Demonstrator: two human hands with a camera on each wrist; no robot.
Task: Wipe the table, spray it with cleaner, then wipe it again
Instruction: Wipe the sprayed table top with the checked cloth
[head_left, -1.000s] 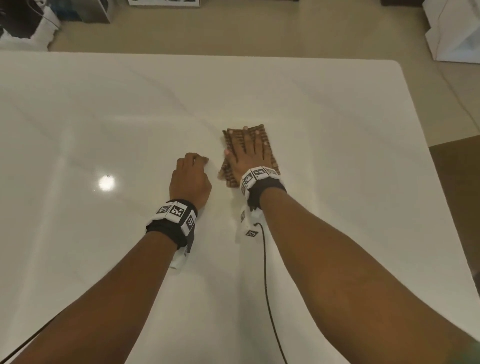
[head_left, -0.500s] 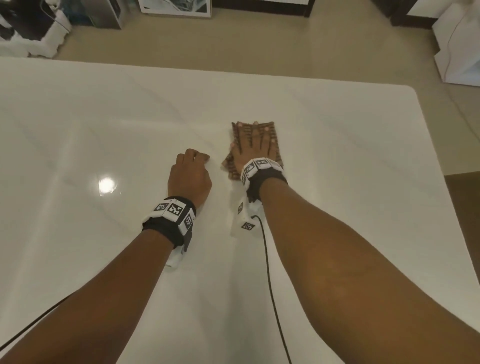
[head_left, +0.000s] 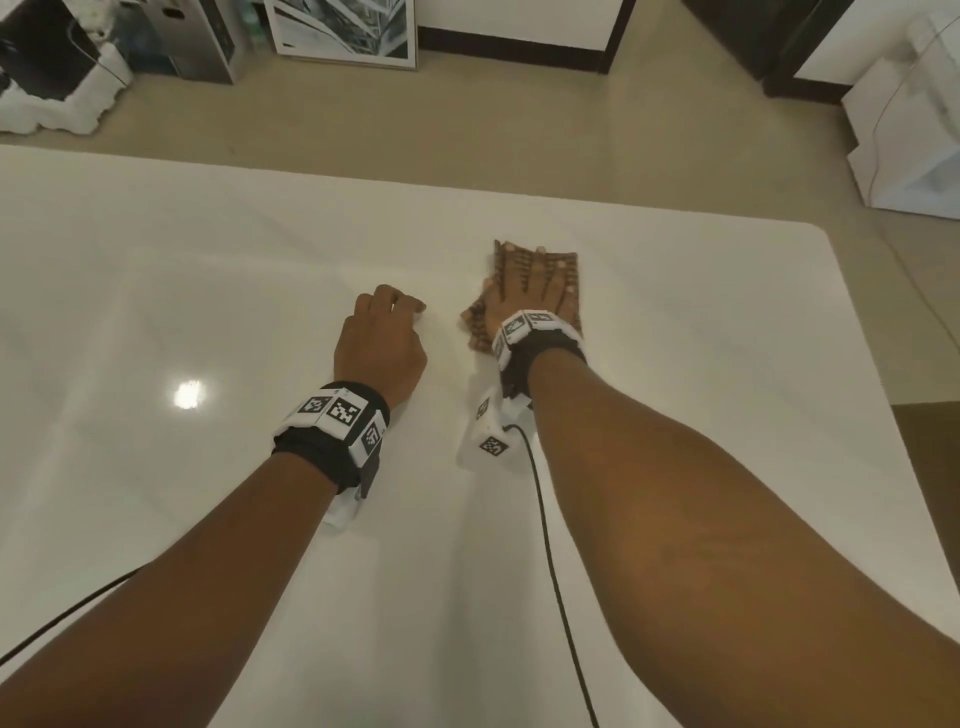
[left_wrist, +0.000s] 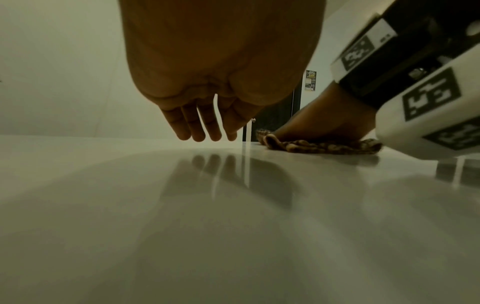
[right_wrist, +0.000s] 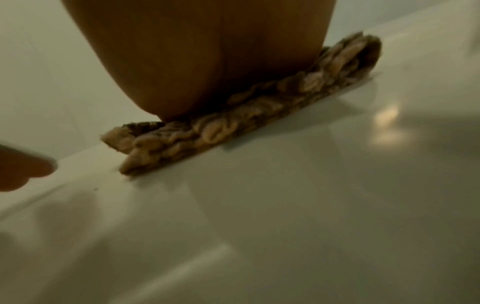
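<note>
A brown textured cloth (head_left: 569, 264) lies flat on the glossy white table (head_left: 727, 374), right of centre. My right hand (head_left: 531, 291) presses it down with straight, spread fingers; the palm hides most of it. In the right wrist view the cloth (right_wrist: 233, 123) shows as a thick folded strip under the right hand (right_wrist: 207, 61). My left hand (head_left: 387, 332) rests just left of the cloth, loosely curled and holding nothing. Seen from the left wrist, its fingers (left_wrist: 205, 127) hang at the table surface, with the cloth (left_wrist: 322, 147) beyond to the right. No spray bottle is in view.
Black cables (head_left: 545, 519) trail from both wrists across the near table. The table's rounded far-right corner (head_left: 821, 234) is close to the cloth. Beyond the far edge, on the floor, stand a framed picture (head_left: 343, 31), boxes (head_left: 197, 36) and white furniture (head_left: 909, 130).
The head view has tilted up toward the floor beyond the table. My right hand and the cloth have slid slightly right, away from the left hand, which has stayed put.
</note>
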